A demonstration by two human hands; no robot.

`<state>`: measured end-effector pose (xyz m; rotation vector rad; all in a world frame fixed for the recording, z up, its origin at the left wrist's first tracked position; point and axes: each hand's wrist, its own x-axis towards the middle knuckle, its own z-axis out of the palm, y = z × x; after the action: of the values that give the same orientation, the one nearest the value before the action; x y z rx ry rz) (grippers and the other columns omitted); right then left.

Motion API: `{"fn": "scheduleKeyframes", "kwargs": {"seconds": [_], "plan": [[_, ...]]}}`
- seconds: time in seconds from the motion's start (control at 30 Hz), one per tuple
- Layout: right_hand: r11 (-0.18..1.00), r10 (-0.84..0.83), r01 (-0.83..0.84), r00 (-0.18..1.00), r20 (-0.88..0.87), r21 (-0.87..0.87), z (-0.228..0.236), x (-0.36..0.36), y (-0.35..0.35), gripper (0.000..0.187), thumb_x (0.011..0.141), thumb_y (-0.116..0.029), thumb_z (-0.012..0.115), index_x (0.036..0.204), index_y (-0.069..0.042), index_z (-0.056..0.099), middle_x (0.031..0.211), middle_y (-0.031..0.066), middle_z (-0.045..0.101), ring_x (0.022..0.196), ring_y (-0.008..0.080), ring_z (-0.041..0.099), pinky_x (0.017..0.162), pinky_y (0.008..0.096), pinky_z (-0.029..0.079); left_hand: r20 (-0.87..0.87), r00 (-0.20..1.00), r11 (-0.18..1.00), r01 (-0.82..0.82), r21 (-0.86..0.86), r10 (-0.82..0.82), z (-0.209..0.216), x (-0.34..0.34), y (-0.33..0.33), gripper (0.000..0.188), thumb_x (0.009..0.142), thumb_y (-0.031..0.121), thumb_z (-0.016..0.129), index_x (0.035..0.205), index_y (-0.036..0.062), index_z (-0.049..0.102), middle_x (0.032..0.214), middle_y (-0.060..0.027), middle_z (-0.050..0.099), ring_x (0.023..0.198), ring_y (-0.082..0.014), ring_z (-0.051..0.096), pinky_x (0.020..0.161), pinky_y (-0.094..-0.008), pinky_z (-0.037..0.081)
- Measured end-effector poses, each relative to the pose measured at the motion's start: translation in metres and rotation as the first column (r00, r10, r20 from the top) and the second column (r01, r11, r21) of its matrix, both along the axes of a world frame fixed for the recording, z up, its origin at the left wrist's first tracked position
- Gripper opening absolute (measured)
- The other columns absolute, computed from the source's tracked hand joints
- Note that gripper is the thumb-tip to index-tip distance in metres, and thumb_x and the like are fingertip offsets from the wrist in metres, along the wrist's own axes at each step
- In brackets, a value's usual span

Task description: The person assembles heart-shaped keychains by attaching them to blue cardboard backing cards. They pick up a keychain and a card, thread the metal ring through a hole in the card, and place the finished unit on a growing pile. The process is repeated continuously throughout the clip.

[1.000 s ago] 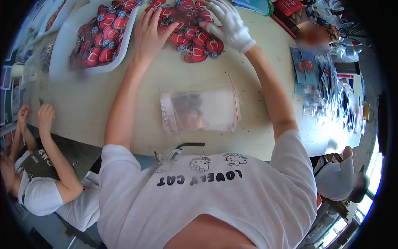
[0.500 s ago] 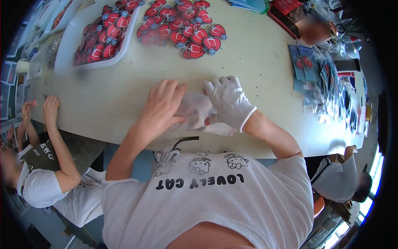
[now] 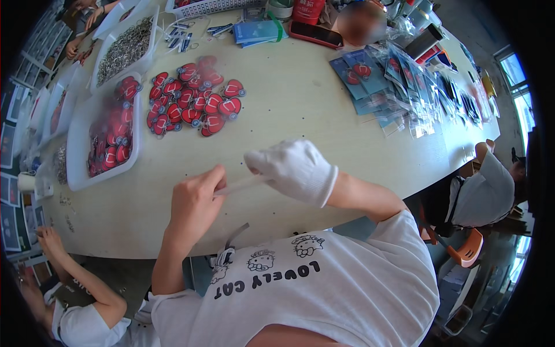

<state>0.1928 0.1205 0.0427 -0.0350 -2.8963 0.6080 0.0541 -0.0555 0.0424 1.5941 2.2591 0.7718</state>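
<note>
A clear plastic bag [image 3: 245, 184] is stretched thin between my two hands, seen almost edge-on above the table. My bare left hand [image 3: 198, 198] pinches one end of it, fingers closed. At the other end my right hand [image 3: 296, 170], in a white knit glove with bare fingertips, is closed on the bag. Whether anything lies inside the bag cannot be made out. Beyond my hands, to the left, a pile of red heart-shaped keychains [image 3: 191, 98] with small blue round tags lies loose on the table.
A white bin [image 3: 74, 151] of more keychains stands left; behind it is a tray of metal rings [image 3: 126, 49]. Blue cards in clear bags [image 3: 393, 87] heap at the right. A phone [image 3: 315, 34] and blue card stack [image 3: 256, 32] lie at the back. Co-workers sit on both sides.
The view has turned right. My hands have lifted the bag from lying crumpled on the table, and it is now pulled straight between them.
</note>
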Motion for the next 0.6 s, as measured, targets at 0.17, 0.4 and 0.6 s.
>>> {"fn": "scheduleKeyframes", "kwargs": {"seconds": [0.17,0.4,0.6], "plan": [[0.974,-0.026,0.052,0.992,-0.120,0.219,0.013,-0.002,0.042,0.015,0.073,-0.011,0.062,0.082,-0.010,0.050,0.065,0.0070,0.059,0.062,0.0290,0.062,0.054,0.0406,0.047,-0.112,0.993,0.988,0.062,0.139,-0.047,0.016,-0.014,0.041,0.037,0.065,0.006,0.079,0.095,0.0048,0.057,0.091,-0.0096,0.065,0.085,-0.0293,0.063,0.076,-0.0349,0.048],[0.995,-0.099,0.099,0.995,0.012,0.003,-0.019,-0.010,0.081,0.018,0.074,-0.012,0.065,0.088,-0.012,0.054,0.070,0.0081,0.061,0.066,0.0304,0.062,0.057,0.0410,0.047,0.628,0.765,0.887,-0.185,0.424,-0.141,-0.075,-0.040,0.071,0.042,0.071,0.006,0.078,0.109,0.0021,0.061,0.110,-0.0063,0.064,0.104,-0.0164,0.059,0.090,-0.0317,0.046],[0.996,-0.091,0.092,0.987,0.132,-0.003,-0.002,-0.041,0.105,0.043,0.071,-0.013,0.072,0.109,-0.013,0.053,0.091,0.0117,0.064,0.076,0.0300,0.065,0.067,0.0419,0.051,0.742,0.667,0.873,-0.326,0.364,-0.060,-0.097,-0.050,0.112,0.025,0.080,0.007,0.072,0.104,0.0033,0.065,0.101,-0.0036,0.067,0.093,-0.0082,0.059,0.083,-0.0238,0.045]]}}
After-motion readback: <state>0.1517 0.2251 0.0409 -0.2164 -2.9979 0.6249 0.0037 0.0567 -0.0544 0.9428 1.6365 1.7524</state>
